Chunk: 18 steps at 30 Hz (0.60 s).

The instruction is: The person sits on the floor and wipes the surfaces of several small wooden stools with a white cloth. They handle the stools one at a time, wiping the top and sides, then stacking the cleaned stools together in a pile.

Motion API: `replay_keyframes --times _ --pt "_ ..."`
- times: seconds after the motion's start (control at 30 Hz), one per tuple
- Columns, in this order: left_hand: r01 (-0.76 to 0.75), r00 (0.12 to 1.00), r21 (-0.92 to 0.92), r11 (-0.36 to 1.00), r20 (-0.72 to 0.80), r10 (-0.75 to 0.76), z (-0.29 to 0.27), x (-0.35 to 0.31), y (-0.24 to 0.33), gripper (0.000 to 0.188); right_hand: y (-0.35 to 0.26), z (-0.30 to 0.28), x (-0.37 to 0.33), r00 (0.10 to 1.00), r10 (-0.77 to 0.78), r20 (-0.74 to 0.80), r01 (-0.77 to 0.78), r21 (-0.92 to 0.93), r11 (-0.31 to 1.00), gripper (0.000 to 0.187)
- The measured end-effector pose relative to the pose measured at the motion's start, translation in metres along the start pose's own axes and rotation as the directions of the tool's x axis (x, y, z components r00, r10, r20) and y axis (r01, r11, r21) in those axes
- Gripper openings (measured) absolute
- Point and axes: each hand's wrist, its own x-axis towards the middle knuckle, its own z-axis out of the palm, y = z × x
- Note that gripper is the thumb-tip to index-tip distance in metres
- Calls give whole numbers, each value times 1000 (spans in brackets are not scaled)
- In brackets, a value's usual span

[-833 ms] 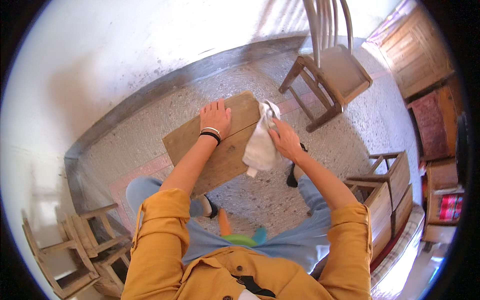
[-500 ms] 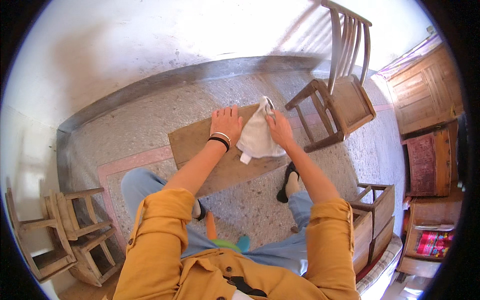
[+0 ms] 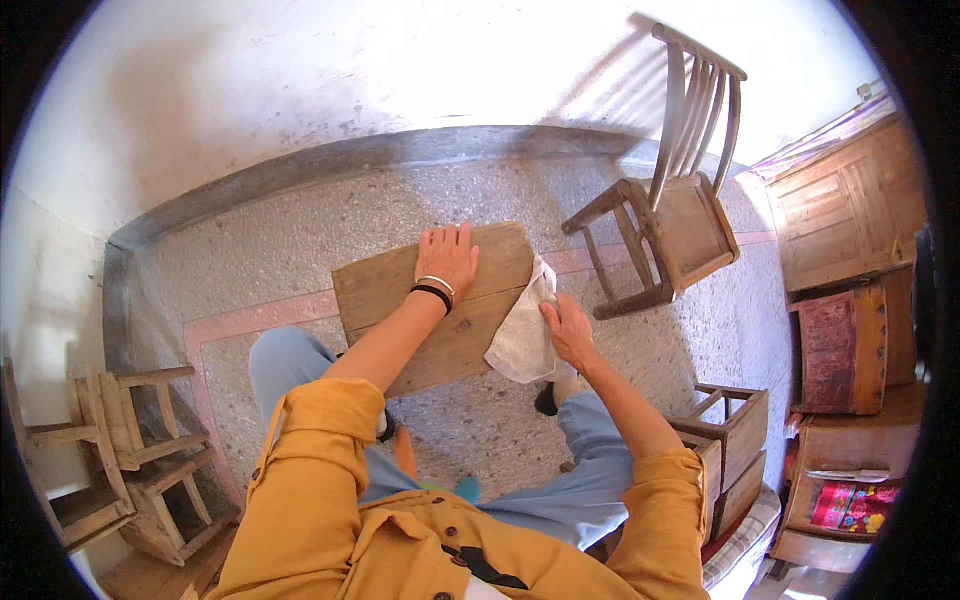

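Observation:
A wooden stool or board with a flat, two-plank top (image 3: 380,290) stands in front of me between my knees. My left hand (image 3: 448,262) lies flat on its far part, fingers stretched out and pointing away. At the right edge of the wood, my right hand (image 3: 570,332) pinches a whitish cloth (image 3: 522,338). The cloth hangs partly over that edge, its far corner raised near the wood's right corner. Whatever supports the wooden top is hidden beneath it.
A slatted wooden chair (image 3: 695,230) stands at the far right. Small wooden stools (image 3: 165,420) are piled at the left. Open-framed wooden stools (image 3: 735,425) stand near my right leg. Wooden cabinets (image 3: 840,355) line the right side, and a white wall (image 3: 300,80) rises beyond the speckled floor.
My right hand has drawn the cloth toward me and slightly right, from the far part of the wooden top to its right edge. My left hand stays flat on the wood.

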Motion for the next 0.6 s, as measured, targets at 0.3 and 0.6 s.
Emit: replay_keyframes --times 0.3,0.6 --pt "-18 1000 -5 1000 -6 18 -5 0 2 40 -25 20 136 999 8 -50 -9 -19 1000 38" --pt "6 996 -38 999 85 -3 -7 1 -2 40 -14 12 39 1000 -7 21 11 -214 977 33"
